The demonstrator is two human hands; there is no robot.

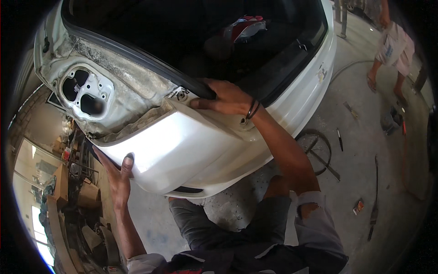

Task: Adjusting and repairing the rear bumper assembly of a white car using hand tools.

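Bumper [169,148], white, just off centre toward 9 o'clock, lies against the car's [315,84] rear corner. Left hand [119,179] on its 8 o'clock end: thumb on face, fingers along edge; can't tell grip from press. Right hand [224,98] at its 1 o'clock top corner, thumb and fingers apart, tips partly hidden; grip unclear. My read: roughly positioned, not flush, dirty gap showing below the light recess [96,87] at 10 o'clock. No lamp in there. Right forearm [285,146] blocks some view. Around: boxes [89,194] at 8, hoop [325,163] on floor past 3, person [396,50] at 2, well apart.
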